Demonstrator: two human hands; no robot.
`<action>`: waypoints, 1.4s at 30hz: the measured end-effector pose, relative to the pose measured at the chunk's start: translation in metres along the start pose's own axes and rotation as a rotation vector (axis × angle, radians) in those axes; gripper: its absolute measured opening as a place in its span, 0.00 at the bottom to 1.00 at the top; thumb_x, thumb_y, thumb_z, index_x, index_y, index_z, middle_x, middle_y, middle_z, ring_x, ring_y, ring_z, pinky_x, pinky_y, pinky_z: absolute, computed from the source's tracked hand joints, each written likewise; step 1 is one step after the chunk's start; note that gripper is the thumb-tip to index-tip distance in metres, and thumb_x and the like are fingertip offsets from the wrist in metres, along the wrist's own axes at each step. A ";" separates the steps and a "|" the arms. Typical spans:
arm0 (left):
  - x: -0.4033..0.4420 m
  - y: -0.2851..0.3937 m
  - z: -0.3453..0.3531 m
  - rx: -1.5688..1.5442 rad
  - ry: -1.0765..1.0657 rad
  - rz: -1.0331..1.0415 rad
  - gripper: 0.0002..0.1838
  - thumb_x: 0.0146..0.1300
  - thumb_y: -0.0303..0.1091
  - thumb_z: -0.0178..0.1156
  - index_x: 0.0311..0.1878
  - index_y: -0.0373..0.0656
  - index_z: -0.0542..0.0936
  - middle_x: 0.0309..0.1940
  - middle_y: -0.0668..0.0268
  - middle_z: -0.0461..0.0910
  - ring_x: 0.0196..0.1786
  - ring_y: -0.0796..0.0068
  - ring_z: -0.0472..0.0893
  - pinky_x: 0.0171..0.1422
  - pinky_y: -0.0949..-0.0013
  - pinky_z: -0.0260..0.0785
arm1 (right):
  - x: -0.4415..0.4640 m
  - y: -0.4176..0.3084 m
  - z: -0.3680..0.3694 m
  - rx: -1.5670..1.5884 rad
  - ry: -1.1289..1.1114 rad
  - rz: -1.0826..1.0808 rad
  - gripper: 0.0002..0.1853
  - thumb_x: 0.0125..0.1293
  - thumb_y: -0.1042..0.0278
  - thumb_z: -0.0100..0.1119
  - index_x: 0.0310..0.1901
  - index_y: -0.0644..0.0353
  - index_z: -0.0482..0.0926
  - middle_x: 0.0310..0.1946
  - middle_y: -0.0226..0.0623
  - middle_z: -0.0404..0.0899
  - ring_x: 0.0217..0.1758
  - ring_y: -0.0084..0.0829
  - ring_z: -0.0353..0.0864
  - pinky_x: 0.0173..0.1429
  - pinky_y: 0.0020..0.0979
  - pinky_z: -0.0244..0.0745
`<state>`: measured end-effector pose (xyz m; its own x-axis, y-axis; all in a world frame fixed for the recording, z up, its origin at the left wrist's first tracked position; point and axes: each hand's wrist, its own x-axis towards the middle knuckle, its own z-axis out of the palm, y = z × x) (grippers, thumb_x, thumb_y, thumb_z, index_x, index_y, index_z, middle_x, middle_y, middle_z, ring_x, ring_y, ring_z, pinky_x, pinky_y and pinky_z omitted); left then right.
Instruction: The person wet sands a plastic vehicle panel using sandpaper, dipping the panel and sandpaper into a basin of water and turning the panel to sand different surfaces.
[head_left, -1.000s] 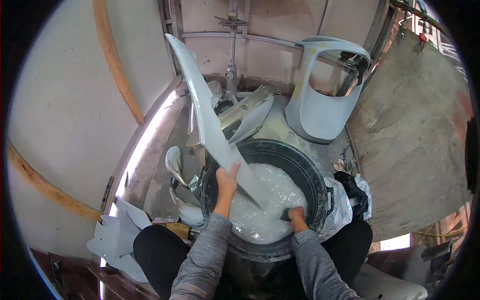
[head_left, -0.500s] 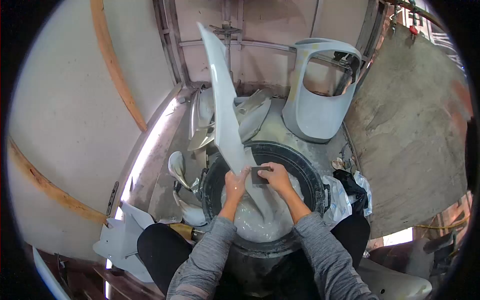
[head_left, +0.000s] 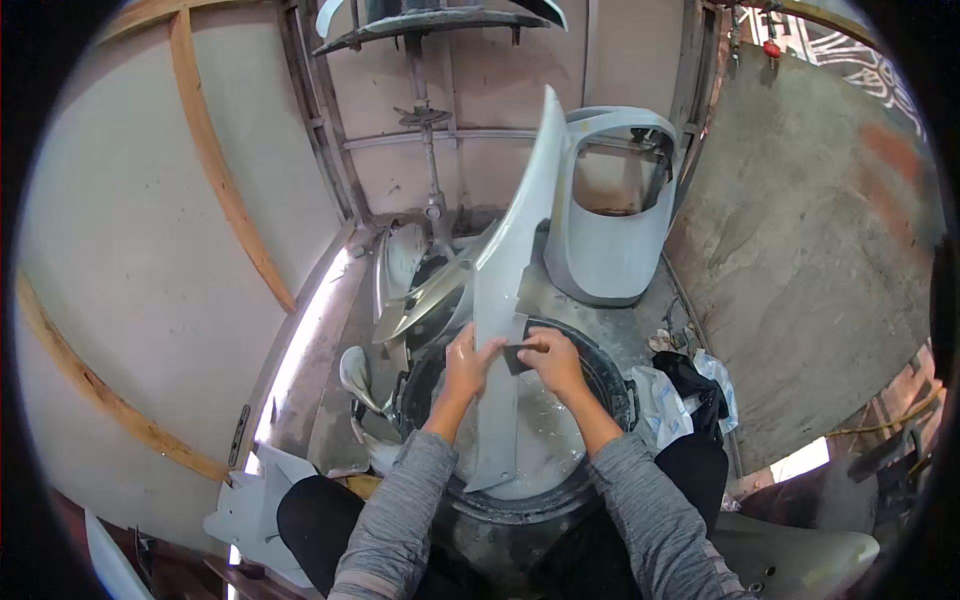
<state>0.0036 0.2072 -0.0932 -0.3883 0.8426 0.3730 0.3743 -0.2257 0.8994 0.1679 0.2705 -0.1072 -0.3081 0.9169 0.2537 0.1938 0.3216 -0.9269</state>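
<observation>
A long, pale grey curved panel [head_left: 503, 255], like a motorbike fairing piece, stands nearly upright over a round black tub [head_left: 622, 388]. Its upper tip leans right, and its lower end is above the tub's near side. My left hand [head_left: 464, 368] grips the panel's left edge, thumb across its face. Between the fingers of my right hand [head_left: 556, 362] is a small dark sheet of sandpaper [head_left: 517, 360], held against the panel's right edge. Cloudy, foamy water [head_left: 548, 430] lies in the tub below.
Several curved panels [head_left: 425, 300] are heaped behind the tub at left. A large pale grey shell [head_left: 610, 255] with an opening stands at the back right. Plastic bags [head_left: 660, 405] lie right of the tub. A grey board [head_left: 810, 260] and a white wall [head_left: 120, 250] flank the space.
The panel has been raised, its lower end now out of the water, and its tip has swung from left to right. Both hands keep their hold. The view has shifted upward.
</observation>
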 end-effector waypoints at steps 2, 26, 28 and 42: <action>0.011 0.006 0.000 0.130 -0.023 0.092 0.22 0.67 0.46 0.65 0.51 0.35 0.80 0.38 0.55 0.85 0.43 0.62 0.84 0.51 0.64 0.73 | 0.014 -0.013 -0.010 0.381 -0.120 0.133 0.10 0.55 0.70 0.71 0.38 0.65 0.85 0.39 0.33 0.85 0.40 0.25 0.83 0.49 0.29 0.76; -0.043 0.064 0.012 -0.937 0.402 -0.363 0.16 0.75 0.44 0.55 0.52 0.41 0.75 0.45 0.65 0.79 0.44 0.70 0.81 0.49 0.68 0.75 | 0.008 -0.088 0.034 0.709 0.122 0.367 0.10 0.63 0.75 0.67 0.45 0.63 0.82 0.36 0.32 0.82 0.35 0.23 0.82 0.33 0.25 0.78; -0.026 0.056 -0.008 -1.091 0.247 -0.240 0.18 0.75 0.44 0.54 0.59 0.41 0.73 0.52 0.62 0.78 0.53 0.68 0.80 0.55 0.67 0.74 | -0.003 -0.106 0.041 0.770 0.110 0.386 0.10 0.63 0.74 0.68 0.46 0.62 0.82 0.37 0.33 0.82 0.35 0.23 0.82 0.33 0.26 0.79; 0.020 0.030 -0.119 -0.700 0.584 -0.304 0.20 0.74 0.45 0.55 0.53 0.35 0.75 0.45 0.57 0.80 0.44 0.63 0.84 0.38 0.60 0.80 | 0.004 -0.013 -0.012 -0.414 -0.109 -0.057 0.12 0.51 0.65 0.71 0.38 0.58 0.86 0.61 0.57 0.76 0.66 0.49 0.74 0.69 0.41 0.66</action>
<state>-0.0934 0.1587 -0.0314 -0.8148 0.5796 -0.0140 -0.3256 -0.4375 0.8382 0.1752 0.2731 -0.0912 -0.4215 0.8717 0.2502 0.5240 0.4592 -0.7173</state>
